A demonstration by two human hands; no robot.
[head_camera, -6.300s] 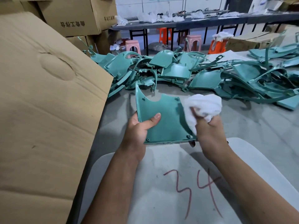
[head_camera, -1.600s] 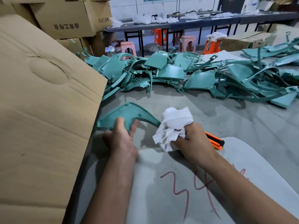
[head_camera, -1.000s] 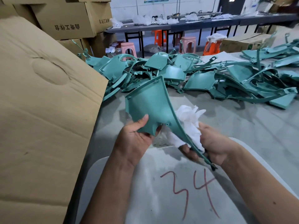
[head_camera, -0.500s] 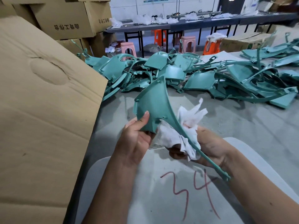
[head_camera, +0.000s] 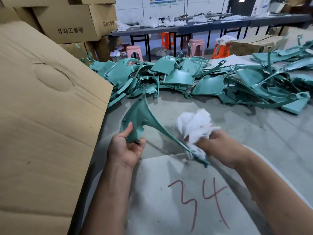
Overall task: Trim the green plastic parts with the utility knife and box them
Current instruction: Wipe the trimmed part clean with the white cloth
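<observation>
My left hand (head_camera: 126, 150) grips the wide end of a curved green plastic part (head_camera: 142, 117) above the grey table, thumb on its near face. The part's long thin arm slants down to the right and ends near my right hand (head_camera: 220, 148). That hand holds a crumpled white cloth (head_camera: 196, 126) bunched against the thin arm. The utility knife is not visible. A big pile of green parts (head_camera: 211, 80) lies across the far side of the table. A large cardboard box flap (head_camera: 47, 116) fills the left.
A pale board (head_camera: 177, 209) marked "34" in red lies under my forearms. Stacked cardboard boxes (head_camera: 71, 22) stand at the back left. Behind are long dark tables (head_camera: 203, 26) with pink and orange stools (head_camera: 195, 46) and a carton (head_camera: 254, 43) at right.
The green part has tilted lower and swung left in my left hand. My right hand slid the cloth down toward the thin arm's tip. The orange knife seen 1.6 s ago is out of sight.
</observation>
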